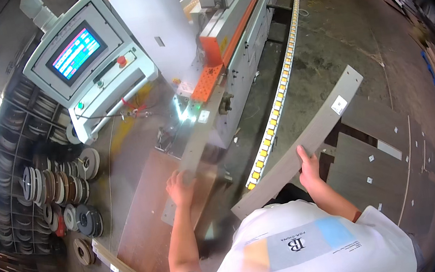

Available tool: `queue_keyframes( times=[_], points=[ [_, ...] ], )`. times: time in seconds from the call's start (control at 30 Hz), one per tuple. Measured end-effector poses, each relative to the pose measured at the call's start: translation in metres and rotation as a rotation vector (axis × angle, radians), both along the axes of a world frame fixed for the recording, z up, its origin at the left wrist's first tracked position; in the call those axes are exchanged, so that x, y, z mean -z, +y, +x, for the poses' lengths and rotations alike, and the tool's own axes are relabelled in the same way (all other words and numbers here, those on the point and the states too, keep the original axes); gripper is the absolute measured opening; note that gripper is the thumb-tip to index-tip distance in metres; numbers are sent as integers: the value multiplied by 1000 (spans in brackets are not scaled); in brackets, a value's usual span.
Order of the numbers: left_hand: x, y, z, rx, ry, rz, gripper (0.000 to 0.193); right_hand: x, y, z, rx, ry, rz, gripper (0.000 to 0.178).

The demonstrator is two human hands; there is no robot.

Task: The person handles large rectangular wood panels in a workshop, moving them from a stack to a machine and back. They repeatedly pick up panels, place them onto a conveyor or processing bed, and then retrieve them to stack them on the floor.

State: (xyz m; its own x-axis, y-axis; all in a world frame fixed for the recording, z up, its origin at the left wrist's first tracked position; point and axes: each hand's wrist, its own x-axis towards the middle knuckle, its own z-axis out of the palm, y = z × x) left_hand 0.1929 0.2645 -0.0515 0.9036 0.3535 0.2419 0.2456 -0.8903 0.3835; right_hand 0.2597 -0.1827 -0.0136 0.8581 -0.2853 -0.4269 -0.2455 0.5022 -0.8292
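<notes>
My left hand point(180, 189) is on a narrow grey-brown board point(195, 149), its fingers curled over the board near the close end. The board's far end lies beside the orange guard point(206, 86) of a long machine, and a white label sits near that end. My right hand point(309, 170) grips a second long grey-brown board point(293, 160), thumb on its upper face and the fingers hidden beneath. That board slants up to the right, with a white label and small holes near its far end.
A control panel point(75, 53) with a lit screen stands at left. Beside the machine runs a roller rail point(278, 99) with yellow rollers. Labelled panels point(353, 170) are stacked at right. Rolls of edge banding point(52, 184) lie at left, near a brown tabletop point(146, 201).
</notes>
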Motion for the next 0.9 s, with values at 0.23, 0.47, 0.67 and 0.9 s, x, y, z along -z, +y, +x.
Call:
queue_keyframes(
  times=[0.23, 0.47, 0.67, 0.9],
  points=[
    [30, 12, 88, 83, -11, -30, 43, 17, -1, 25, 58, -6, -3, 52],
    [39, 18, 150, 30, -22, 184, 30, 6, -8, 44, 100, 31, 41, 52],
    [43, 7, 185, -19, 110, 163, 32, 19, -27, 46, 118, 41, 59, 52],
    [23, -16, 216, -92, 244, 90, 37, 17, -32, 46, 150, 69, 57, 55]
  ],
)
